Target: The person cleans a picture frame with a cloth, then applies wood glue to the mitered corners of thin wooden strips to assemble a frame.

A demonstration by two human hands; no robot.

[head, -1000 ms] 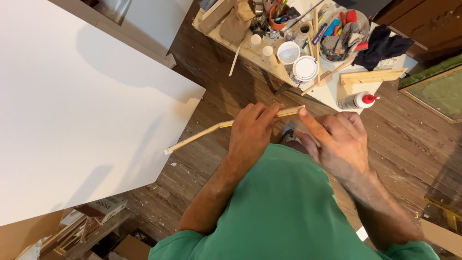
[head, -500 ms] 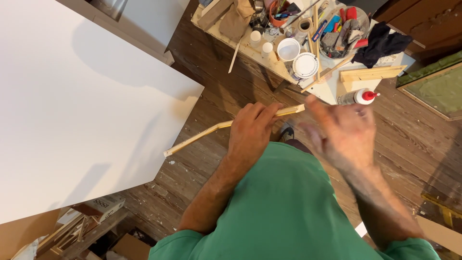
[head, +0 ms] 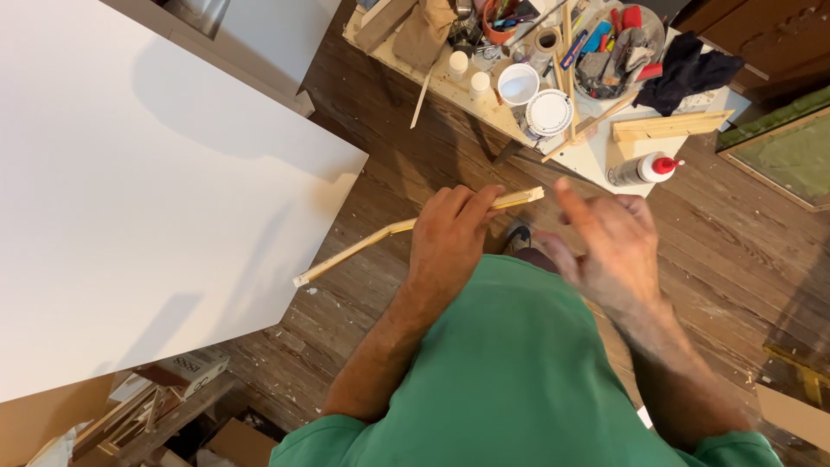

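Fingers of our left hand (head: 445,242) wrap in a closed grip around a thin wooden strip (head: 372,241), held level above the plank floor (head: 406,164) between the white panel (head: 130,190) and cluttered bench (head: 596,156). Our right hand (head: 609,246) hovers just beside the strip's end, fingers spread apart, touching nothing.

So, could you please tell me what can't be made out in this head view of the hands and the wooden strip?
- Middle of the wooden strip: hidden under the left hand.
- Right hand: motion-blurred, so its fingers' pose is unclear; it looks clear of the strip.
- Tools in the tub on the work table: too small and heaped to tell apart.
- Green panel: cut off by the right edge.
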